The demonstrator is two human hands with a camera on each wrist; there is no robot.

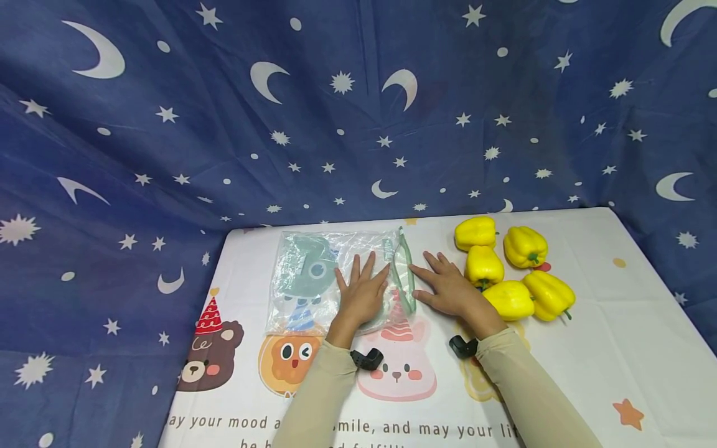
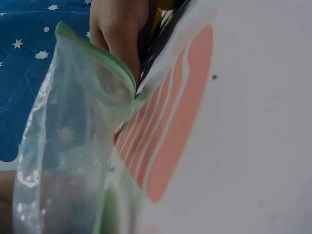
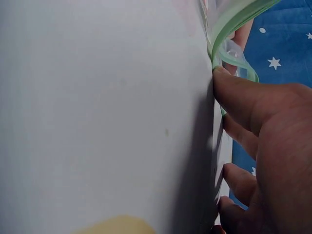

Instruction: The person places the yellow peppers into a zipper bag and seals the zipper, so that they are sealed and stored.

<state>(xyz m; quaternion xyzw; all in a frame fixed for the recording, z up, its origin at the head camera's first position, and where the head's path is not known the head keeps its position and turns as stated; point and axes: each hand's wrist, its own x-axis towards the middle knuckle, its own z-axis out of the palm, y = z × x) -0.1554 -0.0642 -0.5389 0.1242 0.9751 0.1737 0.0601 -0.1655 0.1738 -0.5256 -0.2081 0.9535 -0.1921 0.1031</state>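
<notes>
A clear plastic zip bag point(image 1: 310, 274) lies flat on the table, its green zip edge point(image 1: 411, 292) facing right. My left hand point(image 1: 363, 297) rests with spread fingers on the right part of the bag. Beside the bag's mouth, my right hand point(image 1: 448, 289) has its fingers extended on the tablecloth, thumb and index right at the green edge. The left wrist view shows the bag's mouth point(image 2: 114, 61) parted and raised. In the right wrist view, the thumb point(image 3: 239, 95) meets the green strip point(image 3: 222, 36). Several yellow bell peppers point(image 1: 510, 300) sit just right of my right hand.
The peppers form a loose cluster, with one bell pepper point(image 1: 475, 234) farthest back and another point(image 1: 549, 295) farthest right. A white tablecloth point(image 1: 605, 336) with cartoon prints covers the table. Behind and beside it hangs a blue curtain point(image 1: 336, 168) with moons and stars.
</notes>
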